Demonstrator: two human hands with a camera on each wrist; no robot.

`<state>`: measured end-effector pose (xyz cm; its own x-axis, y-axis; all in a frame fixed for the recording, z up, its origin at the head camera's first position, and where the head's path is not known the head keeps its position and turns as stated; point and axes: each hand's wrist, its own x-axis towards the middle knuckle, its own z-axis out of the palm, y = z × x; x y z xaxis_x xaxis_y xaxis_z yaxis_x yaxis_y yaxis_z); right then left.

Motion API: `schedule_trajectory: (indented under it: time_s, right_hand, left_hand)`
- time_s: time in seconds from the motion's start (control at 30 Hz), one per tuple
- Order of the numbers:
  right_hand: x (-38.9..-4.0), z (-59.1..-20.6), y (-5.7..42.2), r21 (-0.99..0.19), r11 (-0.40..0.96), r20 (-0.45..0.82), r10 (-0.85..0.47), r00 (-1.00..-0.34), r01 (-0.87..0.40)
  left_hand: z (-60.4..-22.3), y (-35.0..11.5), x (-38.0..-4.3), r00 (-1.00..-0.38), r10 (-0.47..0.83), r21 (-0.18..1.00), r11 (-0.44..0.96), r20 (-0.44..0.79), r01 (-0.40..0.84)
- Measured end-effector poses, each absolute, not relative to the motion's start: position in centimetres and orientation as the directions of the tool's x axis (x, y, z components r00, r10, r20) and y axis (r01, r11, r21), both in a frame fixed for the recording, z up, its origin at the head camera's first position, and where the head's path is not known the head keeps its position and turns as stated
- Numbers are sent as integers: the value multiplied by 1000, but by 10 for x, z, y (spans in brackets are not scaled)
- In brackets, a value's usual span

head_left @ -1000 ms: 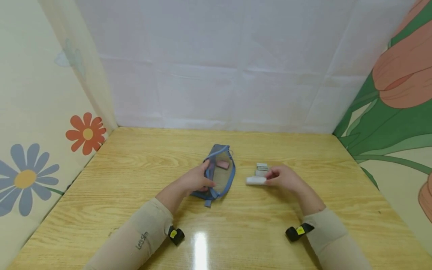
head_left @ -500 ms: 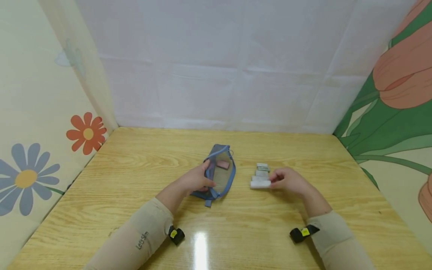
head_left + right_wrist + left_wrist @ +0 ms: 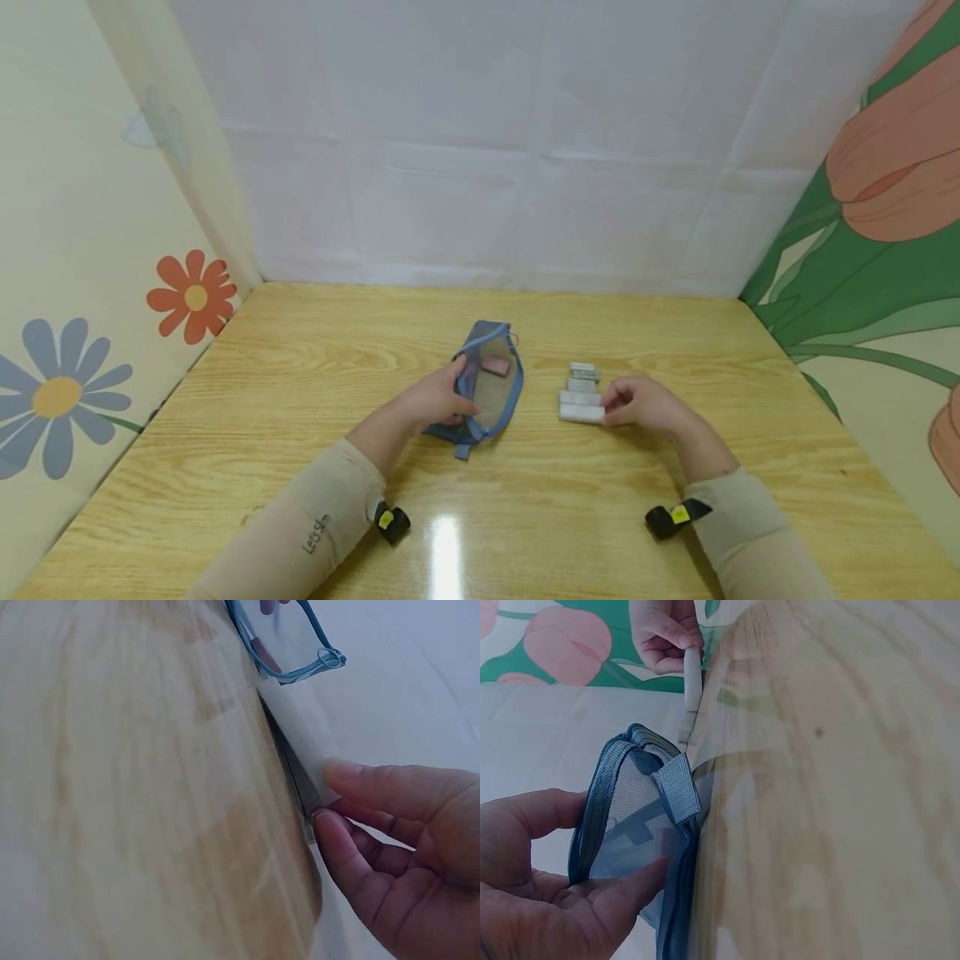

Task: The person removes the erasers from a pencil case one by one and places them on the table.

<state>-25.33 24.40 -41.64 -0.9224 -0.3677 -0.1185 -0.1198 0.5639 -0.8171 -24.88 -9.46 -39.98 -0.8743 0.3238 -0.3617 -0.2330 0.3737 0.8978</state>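
Observation:
My left hand (image 3: 435,397) grips the near side of a blue mesh zipper pouch (image 3: 512,406), which lies with its mouth spread wide. In the left wrist view, finger and thumb straddle the pouch's zipped rim (image 3: 600,810). A small pink block (image 3: 495,366) shows inside the pouch. My right hand (image 3: 643,403) pinches the right end of a white eraser-like block (image 3: 581,413), the nearest in a row of several. Fingertips close on that block's end (image 3: 296,739) in the right wrist view. Behind it lie another white block (image 3: 580,398) and smaller pale pieces (image 3: 582,385).
Everything lies on a glossy wood-grain table (image 3: 300,350). A white cloth backdrop (image 3: 480,167) rises behind it, with flower-printed walls at left (image 3: 67,250) and right (image 3: 885,275). A green-and-white piece (image 3: 585,376) sits near the row's far end.
My right hand has moved slightly toward me and to the right, bringing the white block down to the row's near end. The left hand and pouch stay put.

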Motion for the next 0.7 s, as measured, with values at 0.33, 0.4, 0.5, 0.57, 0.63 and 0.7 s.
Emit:
schedule_trajectory:
  time_s: [0.33,0.4,0.5,0.57,0.63,0.7]
  right_hand:
    - [-256,-420,245,-800,591,-137,-348,-927,-104]
    - [-256,-420,245,-800,590,-133,-347,-928,-106]
    - [-256,-420,245,-800,591,-131,-346,-929,-107]
    - [-256,-420,246,-798,592,-130,-346,-929,-109]
    - [-256,-420,247,-798,593,-132,-342,-930,-105]
    - [-256,-420,248,-803,588,-134,-340,-931,-100]
  left_hand:
    - [-401,-95,-249,-875,317,895,380,-365,-235]
    - [-402,-95,-249,-875,318,894,381,-364,-234]
    - [-402,-95,-249,-875,320,896,380,-362,-232]
    - [-402,-95,-249,-875,322,896,378,-361,-231]
    - [-402,-95,-249,-875,323,898,376,-360,-231]
    - [-402,-95,-249,-874,326,899,374,-360,-230]
